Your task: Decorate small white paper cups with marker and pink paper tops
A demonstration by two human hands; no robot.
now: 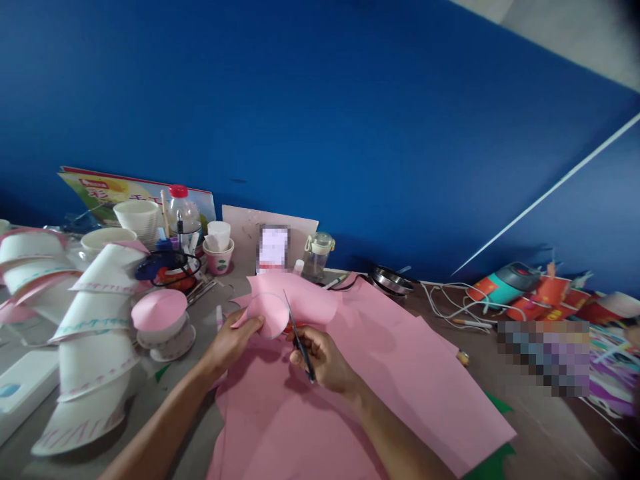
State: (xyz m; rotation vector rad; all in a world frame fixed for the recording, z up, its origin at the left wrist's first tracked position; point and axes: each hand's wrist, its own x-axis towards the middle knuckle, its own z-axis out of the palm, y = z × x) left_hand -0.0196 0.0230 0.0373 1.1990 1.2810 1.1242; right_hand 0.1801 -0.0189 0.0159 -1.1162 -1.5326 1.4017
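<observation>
Pinched in my left hand [234,341] is a piece of pink paper [270,312] with a round outline drawn on it. My right hand [320,357] is closed around scissors [301,347], their blades pointing up and away at the right edge of the round outline. Behind the blades, the rest of the held paper curls to the right. Large pink sheets [390,360] lie on the table under both hands. My right fingers partly hide the scissor handles.
Stacked white paper cups [95,353] and a pink cone-topped cup [160,313] stand left. Behind are a red-capped bottle [184,213], a phone [273,247] and a lidded jar [318,257]. Metal bowls [391,280], white cables [440,307] and red cups [550,297] are at the right.
</observation>
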